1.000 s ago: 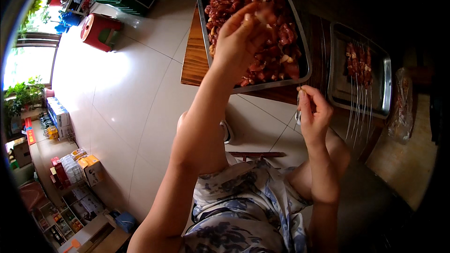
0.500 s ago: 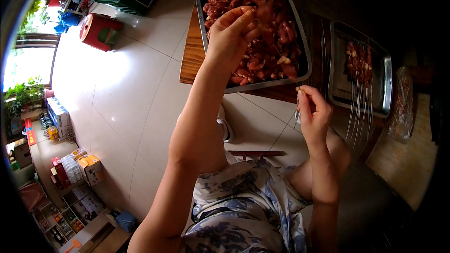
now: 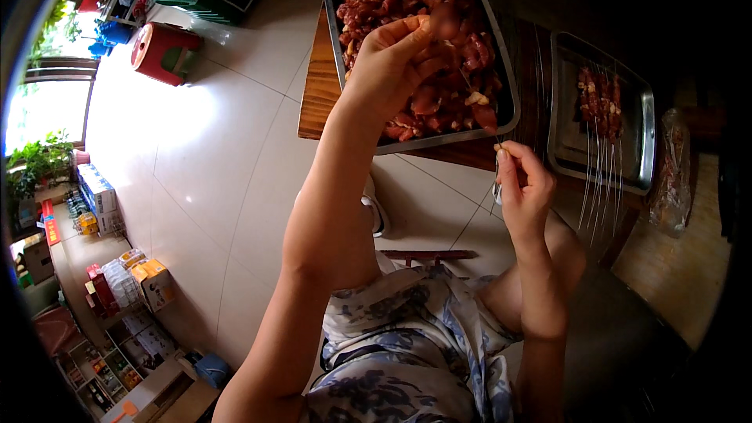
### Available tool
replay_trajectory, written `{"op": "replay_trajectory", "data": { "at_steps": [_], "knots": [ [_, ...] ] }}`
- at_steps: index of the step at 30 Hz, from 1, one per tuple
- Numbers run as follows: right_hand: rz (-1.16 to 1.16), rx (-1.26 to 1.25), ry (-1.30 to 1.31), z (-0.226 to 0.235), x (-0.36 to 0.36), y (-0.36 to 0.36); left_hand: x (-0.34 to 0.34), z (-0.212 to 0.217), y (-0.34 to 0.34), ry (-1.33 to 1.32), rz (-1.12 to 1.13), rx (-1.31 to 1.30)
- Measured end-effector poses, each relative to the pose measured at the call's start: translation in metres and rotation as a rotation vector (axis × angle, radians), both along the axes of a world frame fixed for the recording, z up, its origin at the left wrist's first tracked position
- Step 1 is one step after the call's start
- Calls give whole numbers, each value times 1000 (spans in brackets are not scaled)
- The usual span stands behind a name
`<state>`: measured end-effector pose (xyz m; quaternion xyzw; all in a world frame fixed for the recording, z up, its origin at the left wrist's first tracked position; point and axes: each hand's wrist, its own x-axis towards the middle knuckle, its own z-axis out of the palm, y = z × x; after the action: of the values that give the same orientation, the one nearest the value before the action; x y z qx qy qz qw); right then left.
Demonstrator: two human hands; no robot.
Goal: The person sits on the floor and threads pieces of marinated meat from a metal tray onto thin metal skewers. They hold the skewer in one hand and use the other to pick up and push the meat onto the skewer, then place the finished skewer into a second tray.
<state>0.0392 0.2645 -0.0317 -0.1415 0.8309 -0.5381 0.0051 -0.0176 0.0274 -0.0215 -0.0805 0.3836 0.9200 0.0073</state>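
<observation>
Wood surface (image 3: 315, 110): meat tray (image 3: 511, 102), 2nd tray (image 3: 647, 137) w/ skewers (image 3: 601, 102) to its R. L hand (image 3: 388, 59) pinched on blurry meat pc (image 3: 445, 22), apart from R hand (image 3: 526, 184), clamped on thin skewer (image 3: 497, 137).

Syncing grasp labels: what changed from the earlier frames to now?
Left hand: spread over the meat a second ago; its fingers have drawn in to the thumb, pinching. A blurred red piece shows at the tips, apparently held. No release visible. Unchanged: right hand pinching a skewer near the big tray's edge; small tray of loaded skewers.
</observation>
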Motion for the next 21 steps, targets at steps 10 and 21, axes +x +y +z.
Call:
{"op": "replay_trajectory", "data": {
  "at_steps": [10, 21],
  "knots": [
    [82, -238, -340, -1, 0, -1, 3, 6, 2, -34, -26, -25],
    [13, -229, -226, -6, -2, -4, 6, 7, 16, -25, 5, -6]
  ]
}}
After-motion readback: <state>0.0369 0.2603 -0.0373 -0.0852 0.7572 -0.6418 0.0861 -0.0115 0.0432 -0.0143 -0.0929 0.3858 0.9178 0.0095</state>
